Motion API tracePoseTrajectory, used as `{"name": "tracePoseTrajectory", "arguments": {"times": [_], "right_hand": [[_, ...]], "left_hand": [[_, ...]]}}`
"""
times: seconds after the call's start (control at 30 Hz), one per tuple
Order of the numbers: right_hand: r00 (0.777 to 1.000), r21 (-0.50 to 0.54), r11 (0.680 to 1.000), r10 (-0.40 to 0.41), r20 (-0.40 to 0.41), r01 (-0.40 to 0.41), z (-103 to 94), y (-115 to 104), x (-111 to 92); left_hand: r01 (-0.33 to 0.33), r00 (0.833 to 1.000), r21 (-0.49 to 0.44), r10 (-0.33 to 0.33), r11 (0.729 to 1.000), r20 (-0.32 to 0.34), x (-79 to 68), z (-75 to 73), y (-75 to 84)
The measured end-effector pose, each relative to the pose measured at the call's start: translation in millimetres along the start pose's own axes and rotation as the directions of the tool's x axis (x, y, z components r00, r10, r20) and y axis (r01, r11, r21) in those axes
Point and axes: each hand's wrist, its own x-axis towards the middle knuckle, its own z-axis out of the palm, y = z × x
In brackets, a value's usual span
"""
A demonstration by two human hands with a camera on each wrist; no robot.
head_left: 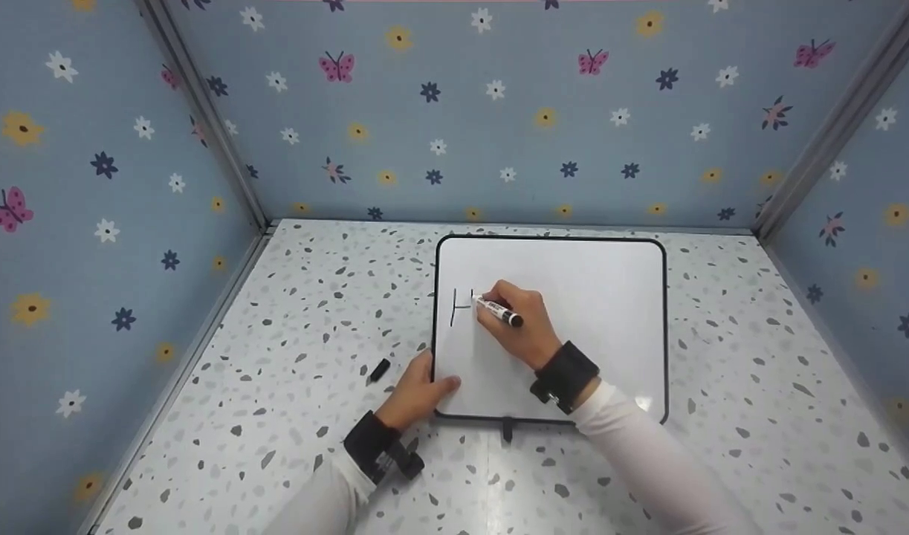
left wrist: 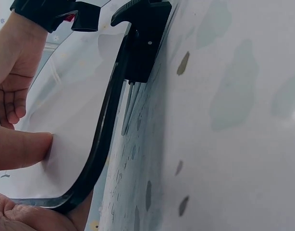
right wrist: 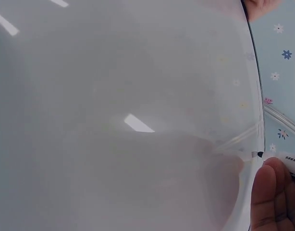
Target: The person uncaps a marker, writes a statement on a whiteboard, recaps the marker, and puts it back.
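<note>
A white board (head_left: 595, 297) with a thin black frame stands tilted on the speckled table. My right hand (head_left: 527, 323) pinches a white marker (head_left: 499, 309) with a black end, its tip against the board's upper left part. Black strokes (head_left: 454, 306) there form an upright line, a crossbar and the top of a second upright. My left hand (head_left: 415, 392) grips the board's lower left edge, thumb on the white face and fingers behind the frame, as the left wrist view shows. In the right wrist view, the marker's black tip (right wrist: 261, 154) meets the glossy surface.
A black marker cap (head_left: 380, 370) lies on the table (head_left: 290, 327) left of the board. Below the board's bottom edge a black support foot (head_left: 508, 429) sticks out. Blue flowered panels (head_left: 454, 111) enclose the back and both sides.
</note>
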Motion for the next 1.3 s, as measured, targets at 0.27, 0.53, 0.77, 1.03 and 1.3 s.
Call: {"name": "tracePoseTrajectory", "arguments": {"times": [0.27, 0.53, 0.77, 1.03, 1.3], "right_hand": [[1.000, -0.001, 1.000, -0.012, 0.008, 0.012, 0.5, -3, -6], [0.999, -0.008, 1.000, -0.025, 0.026, 0.026, 1.1, -3, -14], [0.999, -0.009, 0.999, -0.036, 0.026, 0.036, 1.8, -4, -19], [0.998, -0.001, 0.998, -0.058, 0.039, 0.058, 3.5, -5, -26], [0.997, 0.006, 0.998, -0.057, 0.052, 0.057, 3.5, -7, -28]], "left_hand": [[-0.007, 1.000, -0.017, 0.007, 1.000, 0.009, 0.8, 0.0, 0.3], [-0.017, 1.000, -0.029, 0.017, 0.999, 0.011, 0.3, 1.0, -1.5], [-0.014, 1.000, -0.020, 0.014, 1.000, 0.004, 1.5, 0.2, -1.3], [-0.017, 1.000, -0.027, 0.017, 0.999, 0.005, 1.3, 0.4, -1.4], [-0.014, 1.000, -0.013, 0.014, 1.000, 0.000, 1.0, 0.7, 0.2]]}}
